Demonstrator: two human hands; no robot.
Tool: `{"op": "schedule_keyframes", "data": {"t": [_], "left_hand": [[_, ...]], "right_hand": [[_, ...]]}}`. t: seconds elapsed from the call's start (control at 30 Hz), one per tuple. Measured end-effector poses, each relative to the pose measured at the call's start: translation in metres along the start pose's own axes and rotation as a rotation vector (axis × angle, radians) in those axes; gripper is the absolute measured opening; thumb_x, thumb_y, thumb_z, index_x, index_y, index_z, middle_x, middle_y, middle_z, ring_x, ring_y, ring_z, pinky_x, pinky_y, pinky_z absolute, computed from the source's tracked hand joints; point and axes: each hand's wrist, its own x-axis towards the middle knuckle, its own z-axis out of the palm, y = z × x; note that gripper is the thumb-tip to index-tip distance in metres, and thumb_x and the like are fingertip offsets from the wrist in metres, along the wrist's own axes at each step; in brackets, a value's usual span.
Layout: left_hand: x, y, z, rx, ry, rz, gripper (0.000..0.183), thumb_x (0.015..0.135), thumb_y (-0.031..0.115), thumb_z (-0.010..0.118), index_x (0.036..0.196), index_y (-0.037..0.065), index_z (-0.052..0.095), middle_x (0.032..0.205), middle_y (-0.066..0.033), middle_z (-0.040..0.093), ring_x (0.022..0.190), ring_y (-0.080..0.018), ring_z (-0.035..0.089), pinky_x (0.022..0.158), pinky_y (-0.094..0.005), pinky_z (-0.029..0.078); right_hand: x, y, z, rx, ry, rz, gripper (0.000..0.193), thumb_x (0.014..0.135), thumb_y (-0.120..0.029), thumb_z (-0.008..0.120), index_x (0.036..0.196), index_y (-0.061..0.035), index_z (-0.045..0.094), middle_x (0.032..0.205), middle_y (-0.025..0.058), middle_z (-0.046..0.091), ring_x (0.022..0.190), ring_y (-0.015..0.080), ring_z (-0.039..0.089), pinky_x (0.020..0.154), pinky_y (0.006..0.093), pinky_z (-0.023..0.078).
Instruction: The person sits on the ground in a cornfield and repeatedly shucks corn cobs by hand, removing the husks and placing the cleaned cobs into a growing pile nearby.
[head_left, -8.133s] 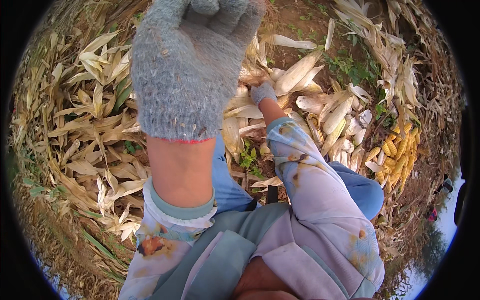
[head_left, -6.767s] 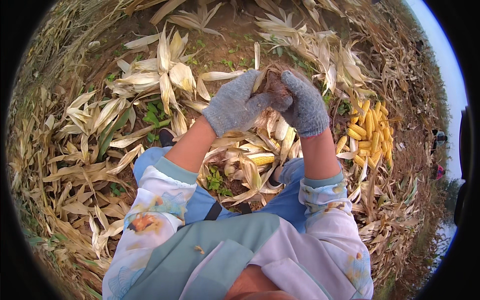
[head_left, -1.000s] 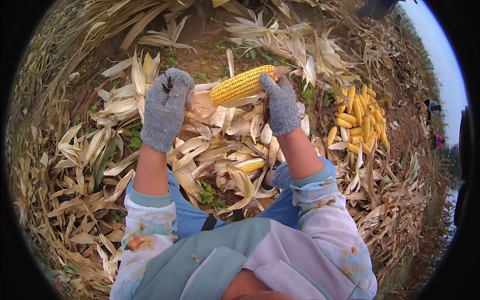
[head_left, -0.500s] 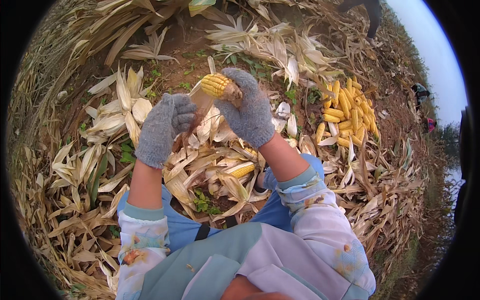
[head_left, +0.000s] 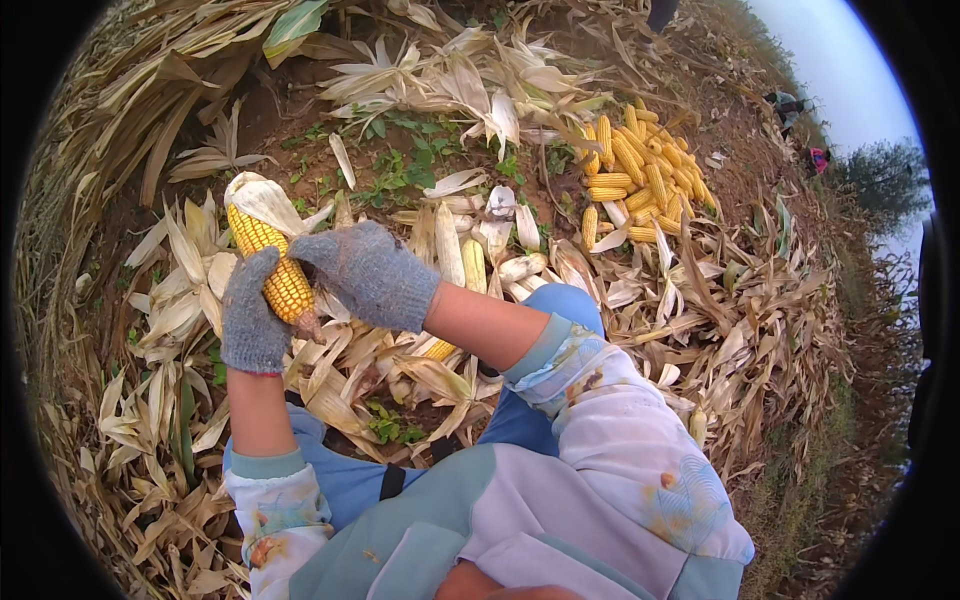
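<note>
An ear of corn (head_left: 272, 262) with bare yellow kernels is held tilted at left, its brown end pointing down. A pale husk (head_left: 262, 200) still covers its upper end. My left hand (head_left: 253, 315), in a grey knitted glove, is closed around the lower part of the ear. My right hand (head_left: 368, 275), gloved likewise, presses against the ear's right side with fingers bent, where the husk edge meets it. Its fingertips are partly hidden, so its grip on the husk is not fully visible. Below the hands, a partly husked ear (head_left: 438, 349) lies among loose husks.
A pile of bare yellow corn ears (head_left: 640, 175) lies at the far right. Dry husks (head_left: 740, 330) cover much of the ground, with green weeds (head_left: 395, 165) on bare soil. My bent knees frame the husks before me. Dry stalks (head_left: 160, 75) lie at far left.
The ear in my right hand is no longer there; an ear with husk on one end is now in my left hand. Both hands have moved left and nearer. The view has shifted.
</note>
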Motion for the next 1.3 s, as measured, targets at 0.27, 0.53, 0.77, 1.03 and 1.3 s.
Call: {"op": "schedule_keyframes", "data": {"t": [0.27, 0.53, 0.77, 1.03, 1.3], "left_hand": [[-0.009, -0.022, 0.030, 1.116, -0.097, 0.506, 0.053, 0.085, 0.005, 0.070, 0.133, 0.001, 0.046, 0.116, -0.0125, 0.062, 0.103, -0.0212, 0.064, 0.086, -0.0316, 0.055], [-0.026, -0.039, 0.057, 1.470, -0.240, 0.337, 0.075, 0.078, 0.014, 0.074, 0.143, 0.005, 0.037, 0.128, -0.0193, 0.059, 0.112, -0.0314, 0.063, 0.094, -0.0400, 0.051], [-0.031, -0.040, 0.066, 1.178, -0.281, 0.232, 0.073, 0.080, 0.002, 0.066, 0.146, 0.003, 0.036, 0.130, -0.0160, 0.056, 0.114, -0.0256, 0.059, 0.099, -0.0358, 0.048], [-0.035, -0.040, 0.069, 1.140, -0.316, 0.179, 0.080, 0.076, -0.004, 0.064, 0.150, 0.004, 0.032, 0.134, -0.0140, 0.052, 0.117, -0.0230, 0.056, 0.099, -0.0336, 0.048], [-0.030, -0.065, 0.055, 1.121, -0.259, 0.316, 0.074, 0.075, 0.008, 0.072, 0.141, 0.001, 0.039, 0.121, -0.0143, 0.057, 0.107, -0.0242, 0.060, 0.093, -0.0356, 0.050]], "right_hand": [[-0.001, 0.005, 0.004, 0.649, 0.133, 0.459, 0.060, 0.092, -0.043, 0.064, 0.126, 0.0062, 0.054, 0.120, 0.0253, 0.063, 0.109, 0.0313, 0.064, 0.091, 0.0403, 0.051], [0.003, 0.034, 0.014, 1.353, 0.598, 0.681, 0.039, 0.081, -0.018, 0.077, 0.111, 0.0027, 0.065, 0.091, 0.0133, 0.070, 0.079, 0.0203, 0.067, 0.069, 0.0331, 0.055], [0.005, 0.038, -0.010, 1.451, 0.600, 0.727, 0.020, 0.076, -0.009, 0.074, 0.085, 0.0052, 0.063, 0.073, 0.0108, 0.064, 0.061, 0.0192, 0.062, 0.055, 0.0315, 0.051], [0.006, 0.058, -0.025, 1.679, 0.576, 0.616, 0.020, 0.094, -0.019, 0.064, 0.090, 0.0009, 0.059, 0.072, 0.0103, 0.064, 0.055, 0.0203, 0.059, 0.053, 0.0352, 0.051], [0.012, 0.054, -0.025, 1.817, 0.675, 0.702, 0.025, 0.101, -0.033, 0.056, 0.097, -0.0099, 0.047, 0.062, -0.0002, 0.049, 0.045, 0.0124, 0.043, 0.054, 0.0373, 0.052]]}}
